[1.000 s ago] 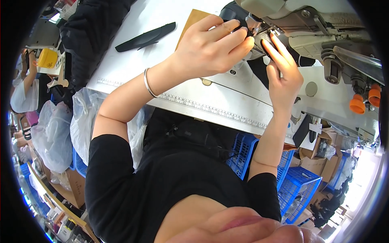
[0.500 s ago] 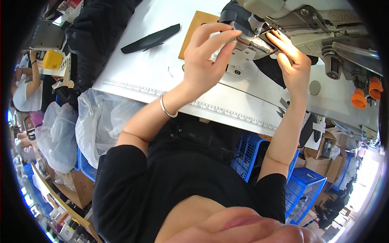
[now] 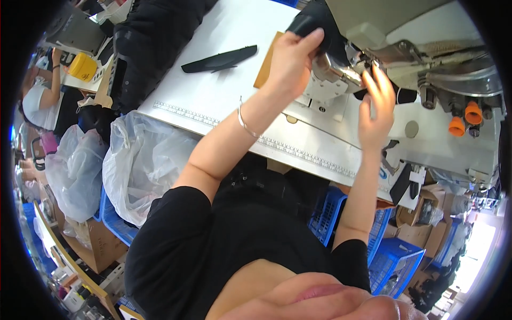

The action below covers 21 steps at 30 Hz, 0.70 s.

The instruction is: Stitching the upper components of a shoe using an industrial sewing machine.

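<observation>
My left hand (image 3: 292,63) is closed on a curved black piece of material (image 3: 323,21) at the left of the sewing machine (image 3: 392,15), thumb on top and the other fingers partly hidden. On the machine's other side, my right hand (image 3: 376,109) is open, its fingers stretched toward the shiny metal parts round the needle (image 3: 349,74). Whether its fingertips touch anything there is hard to tell. Behind that hand lies a dark piece (image 3: 405,96). A long, narrow black piece (image 3: 220,60) rests on the white table, left of my left hand.
A printed ruler (image 3: 298,151) runs along the table's front edge. Scissors (image 3: 392,160) lie to the right of my right forearm. Black garments (image 3: 154,48) are heaped at the left, above white plastic bags (image 3: 144,160). Blue crates (image 3: 397,264) stand below. Another person (image 3: 45,104) sits far left.
My left hand has moved from above the machine's metal bed to the black piece and taken hold of it. My right hand has drawn back slightly from the needle, fingers spreading. The view has shifted.
</observation>
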Motion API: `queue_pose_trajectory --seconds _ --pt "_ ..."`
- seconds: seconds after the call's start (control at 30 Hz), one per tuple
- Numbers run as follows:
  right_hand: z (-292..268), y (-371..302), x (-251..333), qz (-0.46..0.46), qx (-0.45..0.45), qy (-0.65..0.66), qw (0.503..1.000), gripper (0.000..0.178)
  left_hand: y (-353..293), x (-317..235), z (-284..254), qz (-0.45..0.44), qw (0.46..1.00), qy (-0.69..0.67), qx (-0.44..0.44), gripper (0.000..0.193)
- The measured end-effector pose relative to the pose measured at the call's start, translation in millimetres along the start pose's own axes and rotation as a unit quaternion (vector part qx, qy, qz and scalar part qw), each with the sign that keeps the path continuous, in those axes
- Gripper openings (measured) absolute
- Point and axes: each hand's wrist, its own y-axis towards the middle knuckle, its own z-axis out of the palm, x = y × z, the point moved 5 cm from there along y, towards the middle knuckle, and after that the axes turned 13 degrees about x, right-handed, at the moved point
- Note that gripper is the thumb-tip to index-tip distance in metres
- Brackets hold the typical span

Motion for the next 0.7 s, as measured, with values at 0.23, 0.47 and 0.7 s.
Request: queue_pose_trajectory --seconds 0.23,0.47,0.7 --pt "33 -20 98 -0.045 0.046 0.234 0.97 0.034 -97 -55 -6 0.204 0.977 -0.043 -0.034 0.028" --pt "39 82 135 -0.023 0.021 0.333 0.942 0.026 -149 -48 -21 0.176 0.981 0.046 -0.06 0.028" --pt "75 80 139 0.089 0.18 0.46 0.865 0.033 -163 -68 -17 0.137 0.989 0.004 -0.047 0.024"
